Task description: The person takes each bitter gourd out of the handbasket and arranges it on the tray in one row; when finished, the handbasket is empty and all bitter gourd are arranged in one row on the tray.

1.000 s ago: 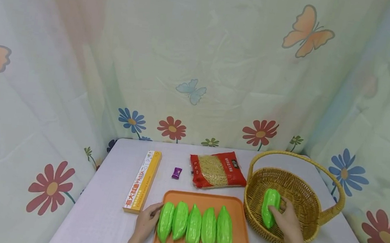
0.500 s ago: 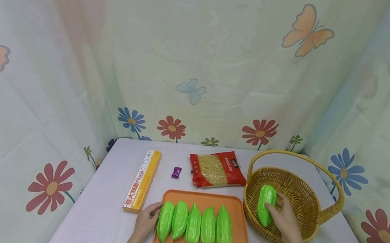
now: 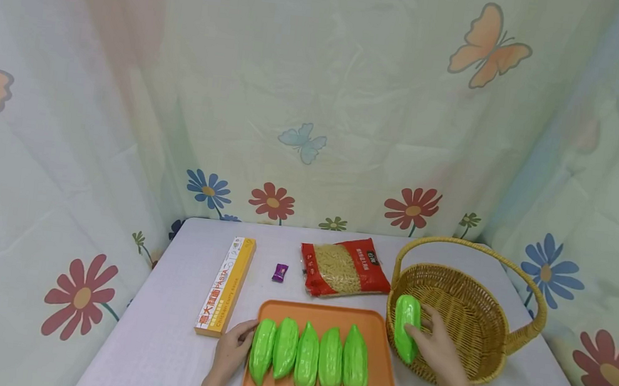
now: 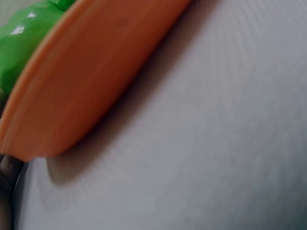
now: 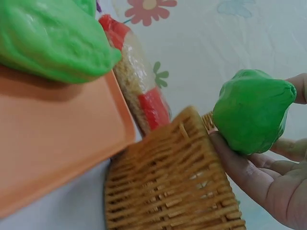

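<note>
In the head view my right hand (image 3: 437, 345) grips a green bitter melon (image 3: 406, 329) between thumb and fingers, above the left rim of the wicker basket (image 3: 479, 324). The right wrist view shows this melon (image 5: 254, 112) end-on, beside the basket's woven wall (image 5: 172, 187). My left hand (image 3: 233, 348) holds the left edge of the orange tray (image 3: 381, 376), its fingers at the rim. On the tray several more bitter melons (image 3: 307, 357) lie side by side in a row. The left wrist view shows the tray's outer wall (image 4: 91, 86), with only a sliver of the hand visible.
A yellow and white pasta box (image 3: 226, 288) lies left of the tray. Behind the tray are a small purple wrapped candy (image 3: 279, 273) and a red bag of pasta (image 3: 343, 269). The basket's tall arched handle (image 3: 468, 243) rises at the right. A flowered curtain (image 3: 353, 97) surrounds the table.
My right hand has lifted the bitter melon and carried it left, from inside the basket to over its left rim. The left hand stays at the tray's edge.
</note>
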Action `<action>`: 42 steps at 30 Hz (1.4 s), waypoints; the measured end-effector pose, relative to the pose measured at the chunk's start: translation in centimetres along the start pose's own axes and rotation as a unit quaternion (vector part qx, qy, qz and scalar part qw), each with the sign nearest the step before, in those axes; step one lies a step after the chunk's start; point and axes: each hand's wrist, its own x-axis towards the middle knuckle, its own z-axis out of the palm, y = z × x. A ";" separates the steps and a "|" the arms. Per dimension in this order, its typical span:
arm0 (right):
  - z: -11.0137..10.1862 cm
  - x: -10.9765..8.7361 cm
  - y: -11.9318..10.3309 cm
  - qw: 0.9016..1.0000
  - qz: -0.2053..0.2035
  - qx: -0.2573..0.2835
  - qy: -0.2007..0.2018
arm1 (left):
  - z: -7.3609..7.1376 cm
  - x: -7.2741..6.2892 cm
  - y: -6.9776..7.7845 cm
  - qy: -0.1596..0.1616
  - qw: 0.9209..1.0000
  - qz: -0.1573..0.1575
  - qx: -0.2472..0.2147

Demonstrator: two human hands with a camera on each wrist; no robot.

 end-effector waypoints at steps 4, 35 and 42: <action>0.6 -0.1 -0.2 1.000 -0.010 0.004 0.001 | 0.0 -0.1 0.0 0.003 1.000 0.005 0.002; 4.9 -1.4 0.6 0.999 -0.046 0.012 -0.013 | 0.0 0.2 -0.1 -0.008 1.000 -0.007 0.001; 6.1 -1.9 1.2 0.994 -0.059 -0.090 0.011 | 0.0 0.1 0.0 -0.007 1.000 -0.012 -0.002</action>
